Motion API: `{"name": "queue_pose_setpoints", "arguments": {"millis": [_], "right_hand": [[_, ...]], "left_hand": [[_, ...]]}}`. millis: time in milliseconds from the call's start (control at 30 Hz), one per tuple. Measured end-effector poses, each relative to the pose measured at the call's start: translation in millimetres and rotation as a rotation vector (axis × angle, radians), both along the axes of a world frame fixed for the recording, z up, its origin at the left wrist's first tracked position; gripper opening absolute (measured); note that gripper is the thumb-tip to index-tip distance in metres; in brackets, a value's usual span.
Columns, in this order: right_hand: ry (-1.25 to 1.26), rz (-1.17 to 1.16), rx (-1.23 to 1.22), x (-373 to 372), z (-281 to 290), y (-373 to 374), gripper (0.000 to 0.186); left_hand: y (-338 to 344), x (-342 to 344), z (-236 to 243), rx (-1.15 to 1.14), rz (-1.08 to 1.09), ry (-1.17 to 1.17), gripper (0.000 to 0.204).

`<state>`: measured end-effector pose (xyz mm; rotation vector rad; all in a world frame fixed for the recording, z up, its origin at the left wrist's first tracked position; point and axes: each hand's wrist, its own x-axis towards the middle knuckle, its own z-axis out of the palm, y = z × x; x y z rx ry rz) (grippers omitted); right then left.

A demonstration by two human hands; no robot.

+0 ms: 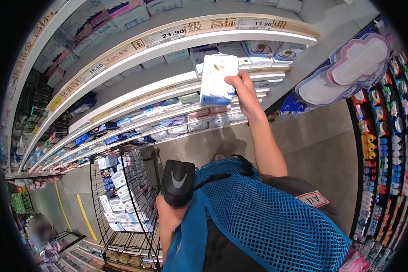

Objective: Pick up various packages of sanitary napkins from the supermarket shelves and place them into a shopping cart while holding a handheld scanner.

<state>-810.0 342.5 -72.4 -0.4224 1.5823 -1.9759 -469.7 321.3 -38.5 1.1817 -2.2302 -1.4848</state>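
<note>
In my right hand (245, 88) is a white package with a blue lower edge (216, 80), gripped at its right side with the thumb on the face. It is lifted in front of a shelf edge, with similar packages (260, 51) standing on the shelf behind it. Low and near my body, my left hand (169, 214) is closed around a black handheld barcode scanner (178, 180); most of its fingers are hidden beneath the scanner head. A blue mesh vest (263, 208) covers much of the lower middle.
Tiered store shelves (136, 86) run along the left and far side. Left of me stands a black wire cart (122, 195) loaded with white and blue boxes. A large pad-shaped display sign (349, 68) hangs at the right, beside racks (385, 149) of colourful goods. Another person (41, 235) is at lower left.
</note>
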Motion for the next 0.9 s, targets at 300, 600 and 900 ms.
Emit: {"name": "queue_pose_setpoints", "arguments": {"millis": [300, 600, 900], "right_hand": [[-0.205, 0.329, -0.187, 51, 1, 36, 0.072], [-0.485, 0.425, -0.466, 60, -39, 54, 0.057], [-0.831, 0.610, -0.752, 66, -55, 40, 0.056]], "left_hand": [[15, -38, 33, 0.130, -0.129, 0.281, 0.052], [25, -28, 34, 0.165, -0.122, 0.242, 0.052], [37, -20, 34, 0.152, -0.107, 0.247, 0.052]]}}
